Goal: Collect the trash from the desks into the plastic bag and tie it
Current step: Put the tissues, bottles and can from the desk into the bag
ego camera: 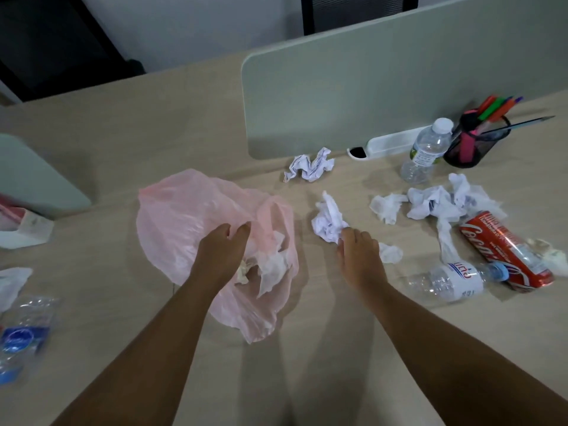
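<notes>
The pink plastic bag (199, 229) lies slumped on the desk (123, 149) straight ahead of me, mouth toward me and not yet tied. Through the film I make out a couple of white tissues (273, 265) already inside, so I judge the collecting has only just begun. My left hand (221, 250) has its fingers curled into the bag's film at the opening, holding it. My right hand (359, 250) is just beside the bag, fingers and thumb bent onto the near edge of a crumpled paper (329, 219), pinching it. A lot is left: a small tissue wad (390, 252) by my right wrist, another paper ball (310, 164) near the divider (338, 96), a heap of tissues (436, 201), a Coca-Cola can (504, 247) and an empty bottle (451, 281) lying down, an upright bottle (427, 149), and a crushed bottle (24, 330) far left. The mesh pen cup (473, 146) holds markers, not trash.
</notes>
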The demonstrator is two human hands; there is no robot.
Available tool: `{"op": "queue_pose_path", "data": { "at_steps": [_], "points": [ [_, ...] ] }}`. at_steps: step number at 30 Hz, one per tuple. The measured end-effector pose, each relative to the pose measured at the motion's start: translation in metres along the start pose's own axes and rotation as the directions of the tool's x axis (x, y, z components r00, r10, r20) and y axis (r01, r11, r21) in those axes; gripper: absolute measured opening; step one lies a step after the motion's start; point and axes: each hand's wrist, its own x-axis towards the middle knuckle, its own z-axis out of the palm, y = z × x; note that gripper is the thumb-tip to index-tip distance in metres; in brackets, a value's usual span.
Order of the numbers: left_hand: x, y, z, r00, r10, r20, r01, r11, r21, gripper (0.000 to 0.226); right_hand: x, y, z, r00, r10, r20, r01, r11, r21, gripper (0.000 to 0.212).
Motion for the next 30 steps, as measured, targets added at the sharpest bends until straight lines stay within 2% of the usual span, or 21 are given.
{"op": "queue_pose_path", "data": {
  "at_steps": [2,4,9,14,17,21,24,26,27,30],
  "points": [
    [-0.001,0.003,-0.003,1.000,0.007,0.002,-0.007,1.000,-0.012,0.053,-0.001,-0.002,-0.008,1.000,0.005,0.020,-0.006,1.000,0.014,0.009],
    [0.000,0.007,-0.009,1.000,0.012,-0.016,-0.012,0.999,-0.040,0.048,-0.004,-0.005,-0.017,1.000,-0.015,-0.007,0.015,1.000,0.024,0.019],
    [0.000,0.024,-0.035,0.993,0.050,-0.104,-0.057,0.996,-0.064,0.070,-0.025,-0.023,-0.034,0.950,-0.286,-0.125,0.293,0.955,0.041,0.029],
    [-0.002,0.040,-0.056,0.984,0.045,-0.174,-0.069,0.989,-0.133,0.070,-0.043,-0.063,-0.050,0.884,-0.445,-0.145,0.448,0.894,-0.015,0.035],
    [-0.007,0.045,-0.061,0.983,0.038,-0.179,-0.071,0.981,-0.178,0.066,-0.035,-0.107,-0.060,0.888,-0.452,-0.081,0.452,0.892,-0.026,0.034],
    [-0.014,0.047,-0.061,0.988,0.046,-0.149,-0.072,0.982,-0.172,0.052,-0.014,-0.159,-0.062,0.859,-0.494,0.132,0.489,0.869,0.070,0.025],
    [-0.016,0.044,-0.062,0.989,0.023,-0.145,-0.049,0.983,-0.179,0.050,-0.007,-0.173,-0.053,0.781,-0.546,0.302,0.519,0.837,0.171,0.054],
    [-0.013,0.040,-0.064,0.990,0.015,-0.142,-0.039,0.985,-0.169,0.054,-0.003,-0.165,-0.049,0.765,-0.520,0.379,0.475,0.854,0.214,0.066],
    [-0.011,0.037,-0.064,0.990,0.010,-0.139,-0.033,0.986,-0.165,0.057,-0.001,-0.157,-0.049,0.780,-0.515,0.355,0.454,0.856,0.246,0.065],
    [-0.003,0.028,-0.058,0.992,-0.004,-0.125,-0.020,0.981,-0.191,0.058,0.008,-0.123,-0.053,0.858,-0.497,0.128,0.456,0.853,0.254,0.048]
  ]
}}
